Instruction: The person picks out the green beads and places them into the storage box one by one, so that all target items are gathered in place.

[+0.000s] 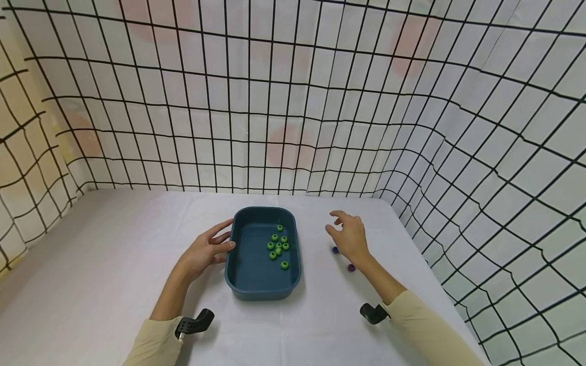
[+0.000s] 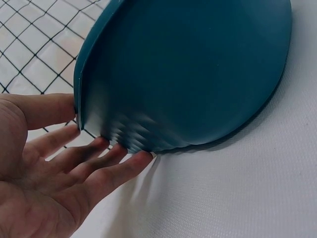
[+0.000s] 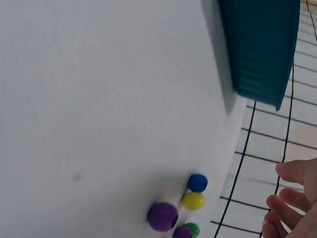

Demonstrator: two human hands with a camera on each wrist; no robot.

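A dark teal plastic tray (image 1: pixel 249 274) stands on the white cloth, holding several green beads (image 1: pixel 279 246) toward its right side. My left hand (image 1: pixel 206 251) rests against the tray's left side. In the left wrist view the thumb (image 2: pixel 54 109) meets the rim and the fingertips touch the ribbed outer wall. To the right of the tray my right hand (image 1: pixel 351 236) hovers with bent fingers and nothing between them. Near it lie a blue bead (image 3: pixel 197 183), a yellow bead (image 3: pixel 193 201), a large purple bead (image 3: pixel 162 216), a smaller purple bead (image 3: pixel 183 232) and a green bead (image 3: pixel 193 229).
A black wire grid (image 1: pixel 284 114) rises behind the table and along both sides, with pale sheeting behind it. White cloth (image 1: pixel 114 264) covers the tabletop. Each sleeve carries a black wrist mount, on the left (image 1: pixel 196 322) and right (image 1: pixel 373 313).
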